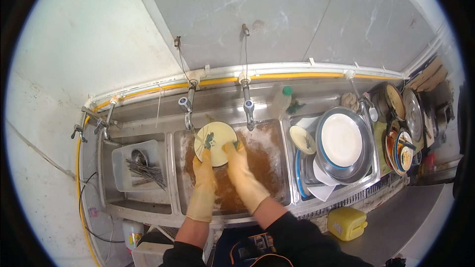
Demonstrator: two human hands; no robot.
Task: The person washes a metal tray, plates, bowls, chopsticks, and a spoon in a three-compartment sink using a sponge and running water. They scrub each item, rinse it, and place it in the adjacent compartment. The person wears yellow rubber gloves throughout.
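My left hand [204, 167] and my right hand [235, 159] wear long pale yellow rubber gloves. Between them is a round cream plate [220, 137] with a leaf pattern, tilted up over the middle sink basin [173, 170]. The left thumb lies on its face, while the right hand grips its right edge. Dark green shows at my right fingertips; I cannot tell what it is. A thin stream of water seems to run from the left tap [188, 115] onto the plate's left side. Brown, cloudy water [256, 178] with patches of foam fills the basin below.
A second tap [249, 113] overhangs the basin. The left basin holds a plastic tub [120, 168] with chopsticks [146, 173]. On the right, a metal bowl [365, 163] holds white plates [341, 139]; dirty dishes [400, 148] stand farther right. A yellow jerrycan [345, 223] sits lower right.
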